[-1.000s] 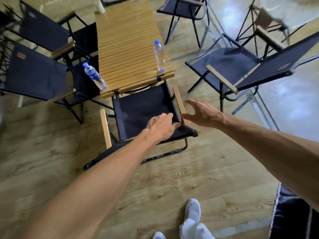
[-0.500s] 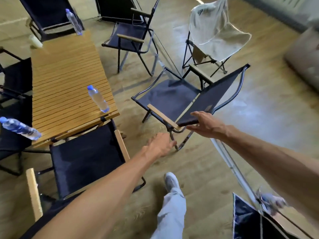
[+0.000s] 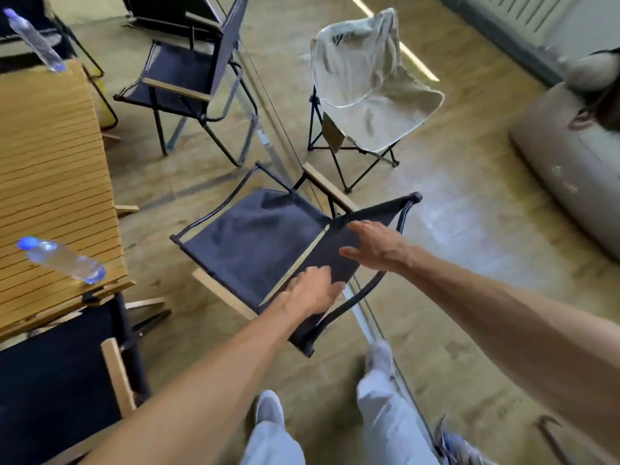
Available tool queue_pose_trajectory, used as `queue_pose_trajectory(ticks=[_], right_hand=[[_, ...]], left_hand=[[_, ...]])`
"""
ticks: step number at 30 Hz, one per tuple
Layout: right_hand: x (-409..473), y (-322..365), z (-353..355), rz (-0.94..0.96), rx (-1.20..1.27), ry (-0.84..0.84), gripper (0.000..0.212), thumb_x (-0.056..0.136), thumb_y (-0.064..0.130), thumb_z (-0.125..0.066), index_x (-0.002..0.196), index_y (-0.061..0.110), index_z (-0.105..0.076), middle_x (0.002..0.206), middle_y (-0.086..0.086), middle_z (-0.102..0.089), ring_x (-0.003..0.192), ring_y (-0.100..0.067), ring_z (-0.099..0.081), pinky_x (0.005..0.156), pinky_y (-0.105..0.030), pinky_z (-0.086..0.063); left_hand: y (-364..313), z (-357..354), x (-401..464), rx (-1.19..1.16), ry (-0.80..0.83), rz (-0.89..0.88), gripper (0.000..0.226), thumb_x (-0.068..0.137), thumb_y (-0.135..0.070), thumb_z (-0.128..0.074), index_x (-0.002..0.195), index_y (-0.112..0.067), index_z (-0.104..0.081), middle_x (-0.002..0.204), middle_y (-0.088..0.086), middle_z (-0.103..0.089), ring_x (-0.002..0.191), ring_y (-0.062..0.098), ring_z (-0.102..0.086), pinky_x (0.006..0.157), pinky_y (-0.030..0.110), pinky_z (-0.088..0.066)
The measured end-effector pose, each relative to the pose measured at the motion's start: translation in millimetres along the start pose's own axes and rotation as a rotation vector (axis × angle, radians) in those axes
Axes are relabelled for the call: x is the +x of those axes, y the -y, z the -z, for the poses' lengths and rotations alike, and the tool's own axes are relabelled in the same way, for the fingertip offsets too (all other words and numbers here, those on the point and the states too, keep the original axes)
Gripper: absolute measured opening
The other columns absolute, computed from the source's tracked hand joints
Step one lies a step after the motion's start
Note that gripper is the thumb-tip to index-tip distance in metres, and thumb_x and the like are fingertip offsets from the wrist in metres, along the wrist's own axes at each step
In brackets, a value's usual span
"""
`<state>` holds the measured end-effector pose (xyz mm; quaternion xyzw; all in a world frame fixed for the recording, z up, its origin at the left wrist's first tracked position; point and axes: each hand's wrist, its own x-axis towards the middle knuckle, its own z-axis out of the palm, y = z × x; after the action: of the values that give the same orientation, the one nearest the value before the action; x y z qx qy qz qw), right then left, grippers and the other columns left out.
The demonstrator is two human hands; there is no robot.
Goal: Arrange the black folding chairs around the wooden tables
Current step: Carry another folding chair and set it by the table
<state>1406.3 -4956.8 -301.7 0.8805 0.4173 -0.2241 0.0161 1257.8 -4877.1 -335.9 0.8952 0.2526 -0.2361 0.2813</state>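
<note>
You are reaching both arms out over a black folding chair point(image 3: 255, 243) that is standing on the wooden floor point(image 3: 469, 250) right in front of you, just off the corner of the wooden bench point(image 3: 50, 169). Your left hand point(image 3: 313, 292) is resting on the near edge of the chair's black backrest, fingers laid forward over the fabric; whether they are curling around the edge, you cannot tell from here. Your right hand point(image 3: 375, 245) is lying spread and flat, palm down, on the backrest a little farther along.

A second black folding chair point(image 3: 188, 78) is standing beyond it, near the bench's far end, and a third point(image 3: 57, 374) is tucked against the bench's near end at your lower left. A water bottle point(image 3: 62, 260) is sitting on the bench near its corner. A pale fabric camp chair point(image 3: 369, 78) is standing farther off, apart from the bench.
</note>
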Motion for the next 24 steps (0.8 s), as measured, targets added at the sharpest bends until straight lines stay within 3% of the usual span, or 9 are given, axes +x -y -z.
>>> queue_pose_trajectory(ticks=[4,9,12,18,21,24], right_hand=[[93.8,-72.9,4.4,0.045,-0.073,0.076,0.046,0.089,0.049,-0.059,0.125,0.021,-0.055,0.12,-0.006,-0.062,0.11,-0.03,-0.059,0.083,-0.039,-0.049],[182.7,-149.5,-16.5,0.027,-0.244,0.214,0.045,0.091,0.047,-0.057,0.126,0.02,-0.053,0.123,-0.009,-0.059,0.114,-0.031,-0.054,0.092,-0.042,-0.044],[202.4,-176.1,-31.4,-0.015,-0.304,0.269,0.047,0.092,0.044,-0.056,0.129,0.016,-0.052,0.128,-0.01,-0.056,0.118,-0.033,-0.052,0.092,-0.042,-0.044],[220.7,-172.8,-39.3,-0.018,-0.342,0.381,0.047,0.089,0.043,-0.056,0.125,0.014,-0.059,0.116,-0.01,-0.064,0.105,-0.031,-0.064,0.072,-0.033,-0.043],[226.4,-173.1,-48.8,-0.067,-0.303,0.412,0.045,0.09,0.039,-0.057,0.124,0.011,-0.059,0.117,-0.012,-0.064,0.108,-0.033,-0.063,0.079,-0.034,-0.049],[237.3,-175.8,-53.6,-0.106,-0.245,0.434,0.039,0.094,0.032,-0.051,0.122,0.007,-0.061,0.116,-0.016,-0.064,0.106,-0.036,-0.064,0.086,-0.038,-0.054]], left_hand=[[-26.6,-8.7,77.3,-0.103,0.03,0.087,0.058,0.096,-0.052,-0.042,0.135,-0.01,-0.047,0.135,0.013,-0.054,0.125,0.033,-0.05,0.101,0.046,-0.042],[-7.6,-31.6,140.1,-0.265,0.029,0.485,0.049,0.097,-0.046,-0.044,0.13,-0.01,-0.051,0.132,0.013,-0.056,0.121,0.033,-0.052,0.098,0.041,-0.043],[7.1,-50.3,143.9,-0.258,0.023,0.725,0.048,0.097,-0.043,-0.045,0.129,-0.009,-0.051,0.136,0.015,-0.053,0.124,0.033,-0.05,0.099,0.041,-0.04],[7.9,-79.6,119.7,-0.342,0.069,1.03,0.053,0.096,-0.041,-0.046,0.14,-0.01,-0.042,0.147,0.016,-0.036,0.134,0.035,-0.036,0.109,0.048,-0.031],[14.0,-100.2,97.5,-0.394,0.041,1.241,0.047,0.095,-0.035,-0.047,0.136,-0.014,-0.046,0.14,0.014,-0.038,0.128,0.036,-0.038,0.106,0.051,-0.032],[23.8,-113.6,77.0,-0.462,0.0,1.433,0.041,0.093,-0.038,-0.045,0.128,-0.018,-0.049,0.128,0.015,-0.051,0.117,0.037,-0.051,0.093,0.046,-0.04]])
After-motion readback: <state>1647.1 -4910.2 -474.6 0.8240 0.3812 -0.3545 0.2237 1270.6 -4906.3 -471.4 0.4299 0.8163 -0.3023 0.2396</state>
